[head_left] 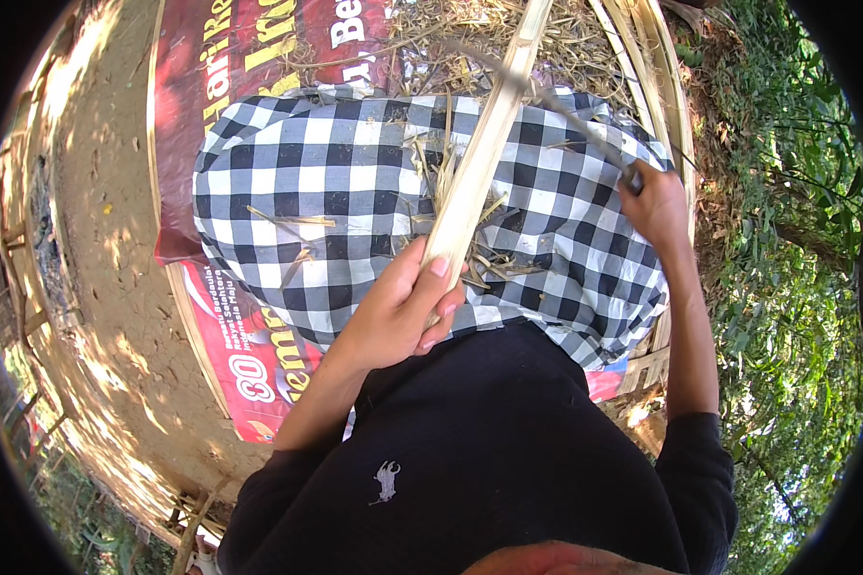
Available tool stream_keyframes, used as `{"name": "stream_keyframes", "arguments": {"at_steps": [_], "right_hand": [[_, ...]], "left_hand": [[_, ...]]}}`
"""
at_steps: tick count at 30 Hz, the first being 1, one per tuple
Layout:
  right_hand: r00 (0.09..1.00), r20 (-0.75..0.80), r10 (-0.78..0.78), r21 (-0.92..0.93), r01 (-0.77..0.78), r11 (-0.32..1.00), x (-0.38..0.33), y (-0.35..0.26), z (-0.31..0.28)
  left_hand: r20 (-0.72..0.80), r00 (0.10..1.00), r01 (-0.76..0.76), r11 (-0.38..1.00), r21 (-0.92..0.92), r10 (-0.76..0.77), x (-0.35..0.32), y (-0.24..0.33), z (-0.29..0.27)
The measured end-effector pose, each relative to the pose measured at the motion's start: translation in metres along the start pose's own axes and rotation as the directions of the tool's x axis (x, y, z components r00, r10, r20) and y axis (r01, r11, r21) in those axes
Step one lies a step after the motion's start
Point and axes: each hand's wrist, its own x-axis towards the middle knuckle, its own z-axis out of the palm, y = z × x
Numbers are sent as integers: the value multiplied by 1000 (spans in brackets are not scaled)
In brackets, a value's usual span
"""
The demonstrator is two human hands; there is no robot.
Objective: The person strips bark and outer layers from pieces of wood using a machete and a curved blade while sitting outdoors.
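Note:
A long pale split-wood strip [478, 172], likely bamboo, slants from my lap up past the top of the head view. My left hand [414, 302] is wrapped round its lower end, thumb on top. In my right hand [658, 206] is the dark handle of a long knife [585, 129]. Its blade is smeared by motion and crosses the strip near the upper middle; whether it bites into the wood cannot be made out. A black-and-white checked cloth [345, 182] covers my legs, with thin wood shavings [494, 264] scattered over it.
Beneath me lies a red printed banner [187, 105]. More shavings [431, 48] are heaped beyond my knees. Long pale strips [657, 67] lie along the right side, with green plants [786, 192] past them. Bare brown earth [96, 211] stretches to the left.

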Motion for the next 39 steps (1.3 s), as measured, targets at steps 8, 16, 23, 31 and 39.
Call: {"name": "stream_keyframes", "arguments": {"at_steps": [8, 16, 23, 31, 39], "right_hand": [[864, 212, -457, 82, 451, 889, -48, -71, -12], [947, 90, -308, 3, 309, 951, -4, -19, 2], [960, 216, -176, -49, 191, 980, -13, -37, -15], [993, 105, -58, -57, 64, 996, 46, 2, -14], [895, 134, -426, -102, 440, 892, 36, -7, -16]], "left_hand": [[-13, 998, 61, 998, -5, -61, 7, -3, -10], [-47, 999, 15, 999, 36, -14, -9, -6, -7], [20, 997, 76, 996, -35, -76, -7, -4, -6], [-38, 997, 64, 997, 34, -63, -22, -9, 1], [-16, 997, 80, 996, -39, -81, -26, -3, 5]]}}
